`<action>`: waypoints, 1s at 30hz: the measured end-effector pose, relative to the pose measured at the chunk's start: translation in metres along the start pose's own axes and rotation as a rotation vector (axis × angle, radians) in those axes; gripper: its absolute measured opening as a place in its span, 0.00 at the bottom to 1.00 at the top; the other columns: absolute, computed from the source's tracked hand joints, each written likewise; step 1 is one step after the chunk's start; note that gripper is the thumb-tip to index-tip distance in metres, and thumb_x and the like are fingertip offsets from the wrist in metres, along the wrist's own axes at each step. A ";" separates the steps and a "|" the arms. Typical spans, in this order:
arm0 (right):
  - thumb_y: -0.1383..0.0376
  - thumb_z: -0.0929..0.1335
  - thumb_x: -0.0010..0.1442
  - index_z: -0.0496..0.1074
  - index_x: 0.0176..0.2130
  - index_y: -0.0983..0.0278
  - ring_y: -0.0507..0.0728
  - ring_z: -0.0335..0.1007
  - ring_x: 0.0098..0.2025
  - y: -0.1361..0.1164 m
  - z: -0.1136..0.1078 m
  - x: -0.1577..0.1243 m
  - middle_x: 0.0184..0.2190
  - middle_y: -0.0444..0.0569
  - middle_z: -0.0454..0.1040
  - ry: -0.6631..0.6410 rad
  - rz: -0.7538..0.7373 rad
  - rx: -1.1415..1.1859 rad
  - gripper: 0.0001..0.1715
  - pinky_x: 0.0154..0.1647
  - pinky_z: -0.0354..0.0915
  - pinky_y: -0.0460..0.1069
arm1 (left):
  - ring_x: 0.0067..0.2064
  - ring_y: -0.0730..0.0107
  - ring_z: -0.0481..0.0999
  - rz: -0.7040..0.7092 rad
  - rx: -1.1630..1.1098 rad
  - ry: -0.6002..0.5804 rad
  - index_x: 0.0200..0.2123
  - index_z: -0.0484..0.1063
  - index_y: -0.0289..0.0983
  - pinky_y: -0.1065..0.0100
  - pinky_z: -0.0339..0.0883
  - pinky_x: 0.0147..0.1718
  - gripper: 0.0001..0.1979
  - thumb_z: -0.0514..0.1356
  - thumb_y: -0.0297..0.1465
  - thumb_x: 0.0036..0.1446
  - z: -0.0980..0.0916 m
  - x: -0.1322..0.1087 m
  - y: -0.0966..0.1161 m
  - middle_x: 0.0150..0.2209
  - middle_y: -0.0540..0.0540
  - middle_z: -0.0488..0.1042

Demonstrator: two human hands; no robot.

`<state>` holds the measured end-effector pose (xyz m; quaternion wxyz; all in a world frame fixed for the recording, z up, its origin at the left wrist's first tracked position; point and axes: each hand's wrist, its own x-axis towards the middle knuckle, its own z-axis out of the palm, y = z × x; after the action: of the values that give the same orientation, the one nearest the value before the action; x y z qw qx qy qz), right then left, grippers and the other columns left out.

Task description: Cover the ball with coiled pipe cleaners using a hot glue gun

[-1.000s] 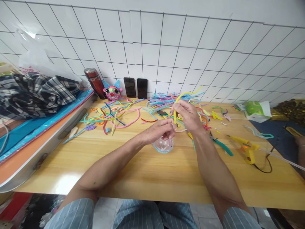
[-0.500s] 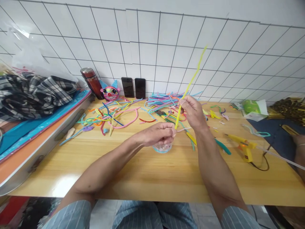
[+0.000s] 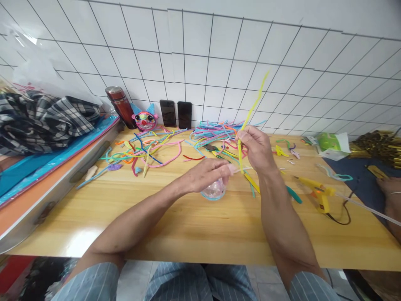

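A yellow pipe cleaner (image 3: pixel 256 100) is pinched between the thumb and fingers of my right hand (image 3: pixel 259 149); its long end points up and a shorter end hangs below. My left hand (image 3: pixel 206 174) is open, fingers reaching right, apart from the pipe cleaner's lower end. Beneath that hand sits a clear rounded plastic piece (image 3: pixel 214 192) with a light-blue rim, its top partly covered. Whether my left fingers touch it I cannot tell. Behind my hands lie pliers (image 3: pixel 210 148) and a heap of coloured pipe cleaners (image 3: pixel 216 130).
A yellow glue gun (image 3: pixel 321 194) with a cord lies at right. Loose pipe cleaners (image 3: pixel 163 165) spread at left, before a decorated face figure (image 3: pixel 145 121), a red flask (image 3: pixel 120 106) and two phones (image 3: pixel 184 115). Another person's hand (image 3: pixel 390 184) shows at the right edge.
My left fingers have let go of the yellow pipe cleaner's lower end and spread. My right hand still grips it, and its lower end has swung right.
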<state>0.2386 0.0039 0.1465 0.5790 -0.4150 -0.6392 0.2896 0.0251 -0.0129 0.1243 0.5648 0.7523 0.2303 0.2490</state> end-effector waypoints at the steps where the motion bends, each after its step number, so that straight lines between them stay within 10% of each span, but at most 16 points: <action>1: 0.40 0.77 0.66 0.74 0.30 0.58 0.51 0.61 0.26 0.000 0.003 -0.001 0.24 0.40 0.67 -0.019 0.015 0.016 0.28 0.30 0.64 0.48 | 0.33 0.73 0.71 0.036 0.031 0.081 0.32 0.77 0.36 0.71 0.63 0.32 0.27 0.58 0.53 0.72 -0.003 0.000 0.001 0.33 0.47 0.77; 11: 0.35 0.78 0.63 0.77 0.31 0.58 0.51 0.60 0.27 0.004 0.032 -0.010 0.24 0.40 0.67 -0.173 0.137 0.143 0.32 0.28 0.58 0.49 | 0.29 0.76 0.63 0.115 -0.115 0.349 0.28 0.69 0.38 0.68 0.56 0.31 0.34 0.63 0.64 0.65 0.001 0.014 -0.011 0.27 0.53 0.67; 19: 0.26 0.75 0.59 0.77 0.31 0.58 0.53 0.63 0.27 0.004 0.021 -0.005 0.23 0.41 0.68 -0.113 0.153 0.035 0.40 0.30 0.62 0.50 | 0.22 0.81 0.53 0.003 -0.268 0.203 0.24 0.63 0.40 0.69 0.48 0.25 0.36 0.68 0.65 0.58 -0.002 0.012 -0.007 0.19 0.59 0.58; 30: 0.38 0.71 0.68 0.65 0.24 0.58 0.53 0.60 0.27 0.010 0.002 0.000 0.22 0.42 0.66 -0.113 0.073 -0.258 0.34 0.30 0.57 0.51 | 0.27 0.77 0.52 -0.010 -0.031 0.187 0.25 0.56 0.41 0.67 0.47 0.29 0.29 0.60 0.57 0.63 0.001 0.009 -0.002 0.24 0.57 0.53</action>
<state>0.2384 0.0092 0.1373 0.4731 -0.4921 -0.6872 0.2486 0.0327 -0.0075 0.1231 0.5536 0.7159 0.2817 0.3189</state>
